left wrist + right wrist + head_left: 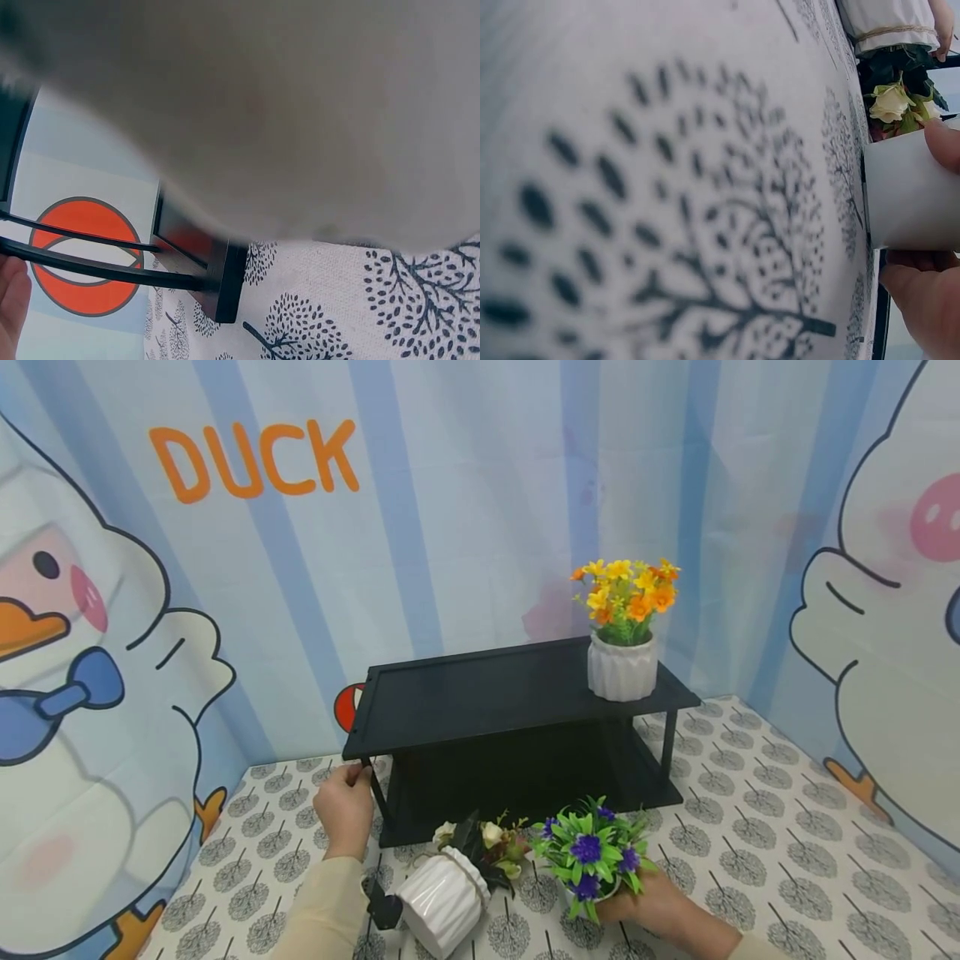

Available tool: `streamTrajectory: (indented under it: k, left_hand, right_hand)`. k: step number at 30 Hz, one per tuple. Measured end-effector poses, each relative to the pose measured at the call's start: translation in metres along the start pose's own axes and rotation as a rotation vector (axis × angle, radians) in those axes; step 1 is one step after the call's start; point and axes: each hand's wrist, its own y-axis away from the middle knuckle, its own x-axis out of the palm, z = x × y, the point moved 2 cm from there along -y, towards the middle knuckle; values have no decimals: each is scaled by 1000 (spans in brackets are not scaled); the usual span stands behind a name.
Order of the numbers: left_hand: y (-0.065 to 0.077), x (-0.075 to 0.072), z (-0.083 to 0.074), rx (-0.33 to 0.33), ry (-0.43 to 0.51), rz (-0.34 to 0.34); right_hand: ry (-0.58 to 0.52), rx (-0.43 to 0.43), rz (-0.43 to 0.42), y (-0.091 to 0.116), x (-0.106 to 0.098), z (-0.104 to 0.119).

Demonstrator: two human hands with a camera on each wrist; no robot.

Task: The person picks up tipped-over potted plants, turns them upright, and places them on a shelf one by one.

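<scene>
A black two-tier shelf (480,693) stands on the patterned cloth. At its front left corner my left hand (345,810) grips the upright post just under the top board; the left wrist view shows only some fingertips (13,296) by that post. In front of the shelf, my right hand (656,906) holds a small potted plant (588,856) with purple flowers and green leaves. Its plain white pot (915,195) sits between thumb and fingers, close to the cloth. Between my hands a ribbed white pot (442,902) of cream roses lies tipped over, blooms toward the shelf.
A white fluted pot (622,668) of yellow and orange flowers stands on the right end of the shelf's top. Behind the shelf hangs a striped blue curtain (480,510) with duck drawings. The tree-print cloth (750,860) covers the surface.
</scene>
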Motion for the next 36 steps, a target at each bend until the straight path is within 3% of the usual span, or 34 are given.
streamTrajectory:
  k: [6, 12, 20, 28, 36]
  left_hand:
    - [0, -1, 0, 3, 1, -2]
    - [1, -1, 0, -2, 11, 6]
    - [2, -2, 1, 4, 3, 4]
    - [2, -1, 0, -20, -4, 15]
    - [1, 0, 0, -18, 0, 14]
  right_hand:
    - [-105, 59, -82, 8, 4, -1]
    - [-12, 51, -139, 11, 6, 8]
    - [22, -73, -84, 8, -3, 27]
    - [-49, -49, -29, -3, -22, 54]
    - [-31, -74, -4, -14, -45, 84]
